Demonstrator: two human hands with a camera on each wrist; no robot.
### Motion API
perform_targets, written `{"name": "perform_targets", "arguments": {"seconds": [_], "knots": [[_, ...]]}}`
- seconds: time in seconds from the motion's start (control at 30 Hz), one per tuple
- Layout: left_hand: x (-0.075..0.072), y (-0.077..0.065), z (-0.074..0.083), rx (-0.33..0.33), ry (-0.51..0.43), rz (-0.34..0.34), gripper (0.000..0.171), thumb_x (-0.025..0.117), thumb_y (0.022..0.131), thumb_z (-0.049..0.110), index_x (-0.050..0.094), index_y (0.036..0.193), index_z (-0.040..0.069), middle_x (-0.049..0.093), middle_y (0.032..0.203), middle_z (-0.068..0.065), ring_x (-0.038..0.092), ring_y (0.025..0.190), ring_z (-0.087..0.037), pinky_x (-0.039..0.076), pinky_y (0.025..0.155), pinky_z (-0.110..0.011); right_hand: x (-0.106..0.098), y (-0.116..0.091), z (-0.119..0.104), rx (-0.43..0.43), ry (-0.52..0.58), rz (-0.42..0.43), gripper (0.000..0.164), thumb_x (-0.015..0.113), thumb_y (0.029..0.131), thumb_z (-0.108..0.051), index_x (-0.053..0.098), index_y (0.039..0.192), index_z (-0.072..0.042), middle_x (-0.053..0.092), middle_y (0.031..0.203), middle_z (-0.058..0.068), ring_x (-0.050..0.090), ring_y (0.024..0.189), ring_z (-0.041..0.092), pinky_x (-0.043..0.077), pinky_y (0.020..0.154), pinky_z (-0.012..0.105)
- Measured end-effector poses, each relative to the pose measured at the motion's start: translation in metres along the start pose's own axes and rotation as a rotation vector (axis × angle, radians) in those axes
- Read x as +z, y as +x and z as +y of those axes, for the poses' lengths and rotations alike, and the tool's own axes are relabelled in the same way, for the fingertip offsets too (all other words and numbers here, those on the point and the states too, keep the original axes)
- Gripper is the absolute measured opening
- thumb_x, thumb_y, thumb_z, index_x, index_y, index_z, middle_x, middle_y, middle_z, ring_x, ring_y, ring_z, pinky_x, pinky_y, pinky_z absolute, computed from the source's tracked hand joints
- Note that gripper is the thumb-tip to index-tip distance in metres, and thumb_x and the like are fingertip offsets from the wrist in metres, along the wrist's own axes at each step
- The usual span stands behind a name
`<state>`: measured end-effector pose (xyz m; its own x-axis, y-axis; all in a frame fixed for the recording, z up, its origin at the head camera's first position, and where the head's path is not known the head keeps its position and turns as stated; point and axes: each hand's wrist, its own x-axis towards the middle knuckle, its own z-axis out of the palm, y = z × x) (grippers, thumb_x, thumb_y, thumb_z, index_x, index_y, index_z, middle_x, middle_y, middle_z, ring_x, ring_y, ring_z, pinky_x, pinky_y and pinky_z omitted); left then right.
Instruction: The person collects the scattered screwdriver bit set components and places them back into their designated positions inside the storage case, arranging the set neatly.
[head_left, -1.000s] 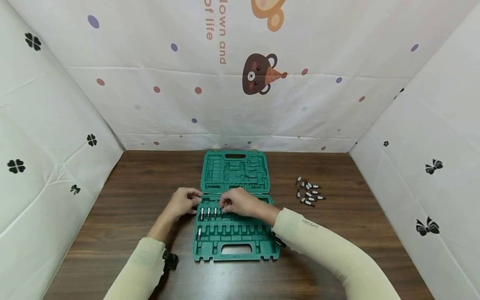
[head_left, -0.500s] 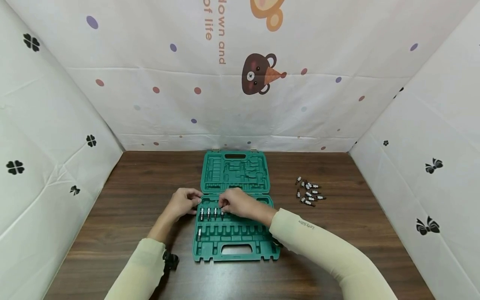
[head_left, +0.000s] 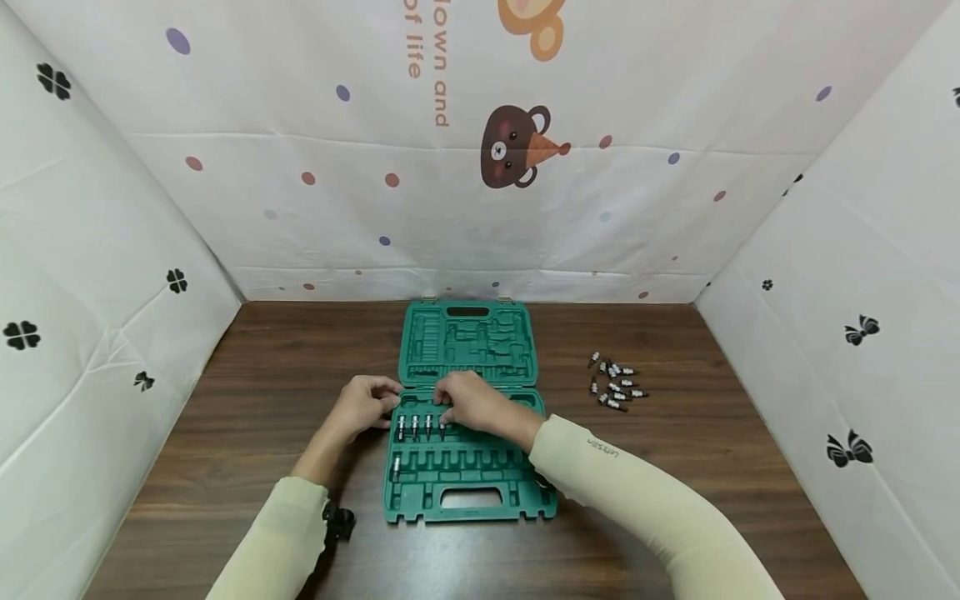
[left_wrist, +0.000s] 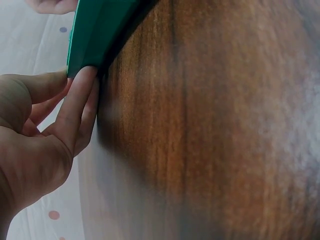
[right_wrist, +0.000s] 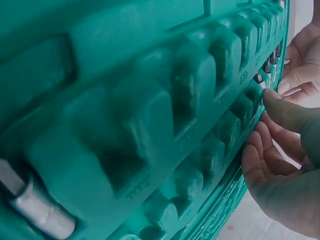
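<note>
An open green tool case (head_left: 471, 497) lies on the table, its moulded lid folded back. Three bit sockets (head_left: 415, 427) stand side by side in the upper row of slots. A fourth bit socket (head_left: 442, 430) sits to their right, partly hidden under my right hand (head_left: 472, 402). In the right wrist view, the right thumb (right_wrist: 282, 107) rests at that piece, with the other fingers bent and apart from it. Another bit socket (head_left: 396, 468) lies in the lower row. My left hand (head_left: 364, 402) holds the case's left edge between thumb and fingers (left_wrist: 80, 95).
A loose cluster of several bit sockets (head_left: 615, 383) lies on the brown wooden table (head_left: 300, 350) to the right of the case. Patterned white cloth (head_left: 322, 208) hangs behind and along both sides.
The right hand's thumb and forefinger have parted at the fourth bit socket, which now shows in its slot. The left hand stays at the case's edge. The view has shifted slightly.
</note>
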<state>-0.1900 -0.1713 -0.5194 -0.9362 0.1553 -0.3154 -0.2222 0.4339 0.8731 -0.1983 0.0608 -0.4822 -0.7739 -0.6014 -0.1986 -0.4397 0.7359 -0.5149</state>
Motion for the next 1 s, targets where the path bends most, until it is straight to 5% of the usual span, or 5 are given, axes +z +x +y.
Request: {"name": "perform_targets", "arguments": {"seconds": [0.5,1.0], "knots": [[0.0,0.001,-0.001,0.016,0.011,-0.002,0.023,0.061,0.103,0.002,0.071,0.124,0.0,0.067,0.104,-0.016,0.068,0.086,-0.021,0.065,0.069,-0.035,0.003,0.005,0.0,0.012,-0.02,0.015,0.018,0.081,0.091,-0.019,0.073,0.106,-0.013,0.067,0.103,0.002,0.061,0.088,0.011,0.054,0.076,0.026],[0.0,0.002,-0.002,0.017,0.018,0.0,0.023,0.061,0.103,0.002,0.071,0.123,0.0,0.067,0.102,-0.015,0.068,0.084,-0.019,0.065,0.069,-0.035,0.0,-0.007,0.012,-0.062,0.039,0.017,0.019,0.079,0.094,-0.018,0.074,0.112,-0.016,0.069,0.113,0.0,0.064,0.102,0.013,0.057,0.086,0.025]]}}
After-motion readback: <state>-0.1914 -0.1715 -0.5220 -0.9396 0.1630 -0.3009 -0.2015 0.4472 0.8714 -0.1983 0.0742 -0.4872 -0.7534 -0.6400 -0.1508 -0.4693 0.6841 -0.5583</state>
